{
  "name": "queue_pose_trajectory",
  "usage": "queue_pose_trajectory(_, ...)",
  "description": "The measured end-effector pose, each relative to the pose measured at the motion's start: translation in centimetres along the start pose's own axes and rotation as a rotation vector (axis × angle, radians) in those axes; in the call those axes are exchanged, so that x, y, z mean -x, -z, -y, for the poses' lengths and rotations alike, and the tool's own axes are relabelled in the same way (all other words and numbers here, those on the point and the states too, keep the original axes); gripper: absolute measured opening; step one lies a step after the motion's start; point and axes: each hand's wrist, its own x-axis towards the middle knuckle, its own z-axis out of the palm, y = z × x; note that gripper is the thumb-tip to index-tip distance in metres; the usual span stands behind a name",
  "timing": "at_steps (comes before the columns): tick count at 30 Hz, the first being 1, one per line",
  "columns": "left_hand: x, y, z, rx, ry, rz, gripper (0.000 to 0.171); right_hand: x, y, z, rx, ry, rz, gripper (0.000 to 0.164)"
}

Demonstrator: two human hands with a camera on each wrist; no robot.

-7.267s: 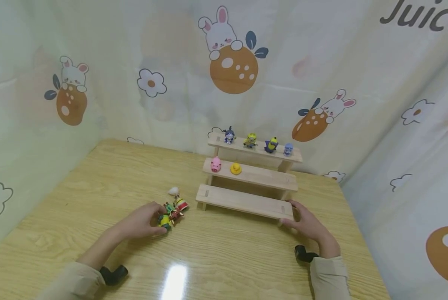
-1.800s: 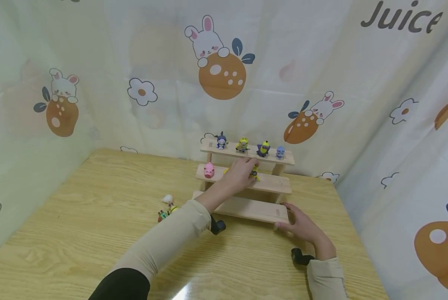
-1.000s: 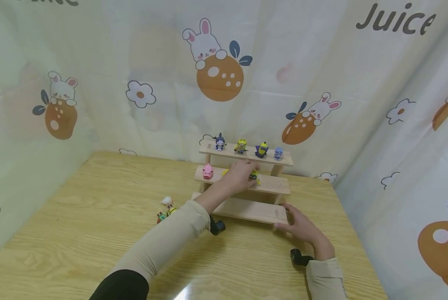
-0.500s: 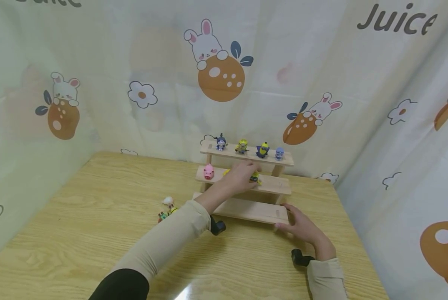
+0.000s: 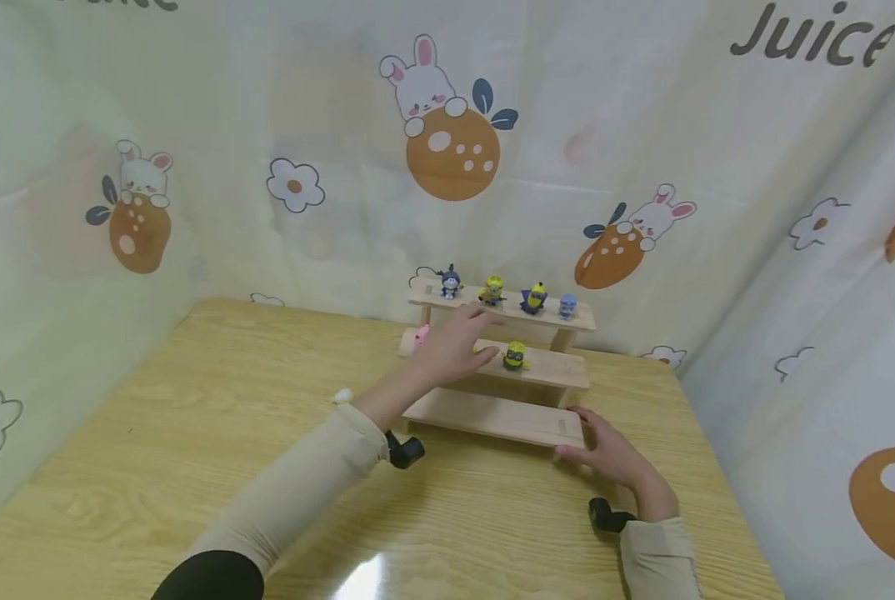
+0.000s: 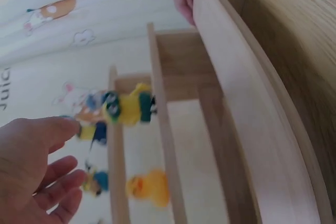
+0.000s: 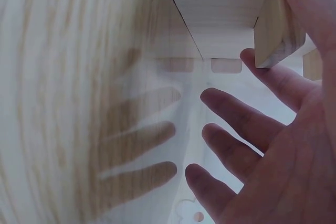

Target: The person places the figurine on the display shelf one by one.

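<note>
My left hand (image 5: 447, 350) hovers in front of the middle shelf, fingers spread and holding nothing. Just right of it a yellow-and-green minion figure (image 5: 515, 357) stands upright on that shelf. The left wrist view shows a gap between thumb and minion, with a yellow rubber duck (image 6: 149, 188) on the same shelf. A pink pig (image 5: 421, 335) at the shelf's left end is partly hidden by the hand. My right hand (image 5: 612, 454) holds the right end of the bottom step of the three-tier wooden stand (image 5: 492, 417), thumb in front and other fingers reaching behind and beneath.
Along the top shelf stand several small figures, among them a minion with a guitar (image 5: 492, 291) and a caped one (image 5: 533, 298). A white-topped toy (image 5: 342, 396) shows beyond my left sleeve, which hides the table there. A printed curtain (image 5: 327, 250) hangs behind the stand.
The left hand brought a minion from the toys on the table to the middle shelf, let go of it, and has drawn back leftward. The right hand keeps its place on the stand.
</note>
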Motion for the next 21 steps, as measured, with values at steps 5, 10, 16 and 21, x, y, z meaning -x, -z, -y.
queue_pose_trajectory(5, 2.9, 1.9, 2.4, -0.021, 0.011, -0.141, 0.036, 0.0, 0.0, 0.2, 0.004, -0.015, 0.013, 0.086)
queue_pose_trajectory(10, 6.3, 3.1, 5.2, 0.031, 0.080, -0.214, 0.030, 0.1, 0.1, 0.3, 0.000, 0.017, 0.007, 0.086)
queue_pose_trajectory(16, 10.8, 3.0, 8.5, 0.024, 0.176, -0.194, 0.028, -0.1, 0.1, 0.1, 0.004, 0.014, 0.006, 0.087)
queue_pose_trajectory(21, 15.0, 2.2, 10.3, 0.040, 0.275, -0.132, 0.029, -0.2, -0.2, 0.1, 0.002, 0.013, 0.016, 0.086)
